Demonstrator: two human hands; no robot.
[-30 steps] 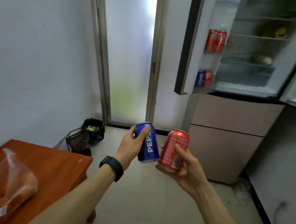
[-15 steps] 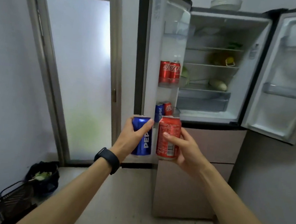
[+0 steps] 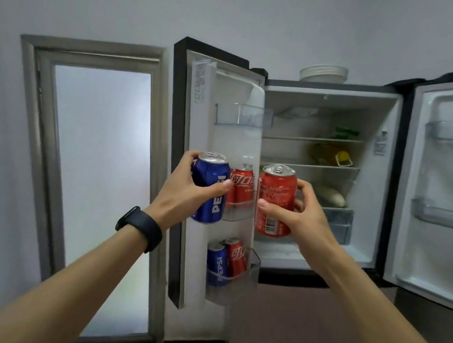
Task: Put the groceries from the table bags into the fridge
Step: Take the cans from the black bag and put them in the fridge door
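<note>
The left hand (image 3: 185,191), a black band (image 3: 140,227) on its wrist, wraps fingers and thumb round a blue can (image 3: 211,189). The right hand (image 3: 300,212) grips a red can (image 3: 276,198) likewise. Both cans are upright and held side by side in the air, before the open fridge (image 3: 330,93). Behind them, the left door's middle shelf (image 3: 238,211) holds cola cans (image 3: 243,186) — the lower shelf (image 3: 254,265) two more. Plates (image 3: 323,73) sit on top.
</note>
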